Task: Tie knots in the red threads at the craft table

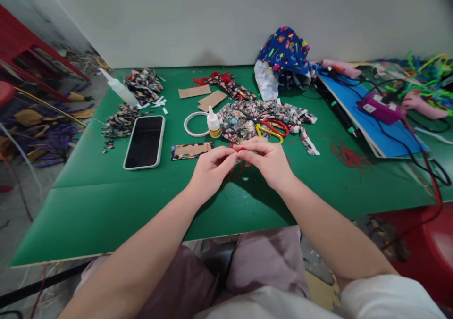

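Observation:
My left hand [215, 169] and my right hand [266, 162] meet over the green table, both closed in a pinch. Between their fingertips is red thread [241, 149], with loose ends hanging below. Whether the fingers also hold some fabric, I cannot make out. Just left of my left hand lies a floral fabric strip with brown card on it [191, 150]. Beyond my hands are a small glue bottle [213, 124], a white tape ring [191, 134] and scissors with red and yellow handles [272, 129], which rest on a pile of floral fabric [235, 116].
A phone [144, 142] lies at left, near a white squeeze bottle [120, 90] and fabric scraps [143, 84]. Brown cards [194, 91] sit farther back. Rightward are a red thread tangle [348, 155], a blue folder [371, 116], a purple box [380, 107] and cables. Blue patterned cloth [285, 52] stands behind.

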`<state>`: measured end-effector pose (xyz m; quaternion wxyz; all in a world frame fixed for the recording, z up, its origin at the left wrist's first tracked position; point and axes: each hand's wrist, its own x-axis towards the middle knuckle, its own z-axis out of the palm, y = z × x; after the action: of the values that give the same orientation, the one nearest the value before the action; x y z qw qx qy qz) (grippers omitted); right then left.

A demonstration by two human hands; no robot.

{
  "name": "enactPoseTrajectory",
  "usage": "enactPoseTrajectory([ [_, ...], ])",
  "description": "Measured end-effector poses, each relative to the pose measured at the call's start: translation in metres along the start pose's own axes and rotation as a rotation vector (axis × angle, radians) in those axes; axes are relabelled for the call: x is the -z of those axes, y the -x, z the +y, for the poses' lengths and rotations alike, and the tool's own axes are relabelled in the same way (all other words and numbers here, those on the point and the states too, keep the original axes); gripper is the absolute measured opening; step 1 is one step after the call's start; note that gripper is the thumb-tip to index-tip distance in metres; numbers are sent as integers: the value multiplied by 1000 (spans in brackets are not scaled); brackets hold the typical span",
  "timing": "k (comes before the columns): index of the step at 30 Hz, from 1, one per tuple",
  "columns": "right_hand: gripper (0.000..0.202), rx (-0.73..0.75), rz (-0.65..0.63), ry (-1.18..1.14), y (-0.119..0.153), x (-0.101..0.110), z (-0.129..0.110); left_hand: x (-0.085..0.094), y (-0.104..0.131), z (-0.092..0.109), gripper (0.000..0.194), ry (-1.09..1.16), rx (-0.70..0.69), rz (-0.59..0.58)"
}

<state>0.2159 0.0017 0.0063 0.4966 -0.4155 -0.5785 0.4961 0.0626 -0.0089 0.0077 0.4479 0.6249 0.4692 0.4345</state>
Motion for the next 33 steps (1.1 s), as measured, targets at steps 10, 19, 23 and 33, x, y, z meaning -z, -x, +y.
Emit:
enactPoseTrajectory([
  [10, 19, -70, 116, -66, -1, 2, 1, 1, -1, -3, 21, 208, 134, 6],
  [19, 18, -90, -106, -199, 1, -2, 3, 0, 0, -6, 14, 438, 162, -32],
  [23, 20, -120, -121, -251, 1, -2, 4, 1, 0, -6, 16, 410, 141, -76],
  [33, 11, -82, -95, -280, 0, -2, 6, -1, 2, -4, 15, 405, 134, -125],
])
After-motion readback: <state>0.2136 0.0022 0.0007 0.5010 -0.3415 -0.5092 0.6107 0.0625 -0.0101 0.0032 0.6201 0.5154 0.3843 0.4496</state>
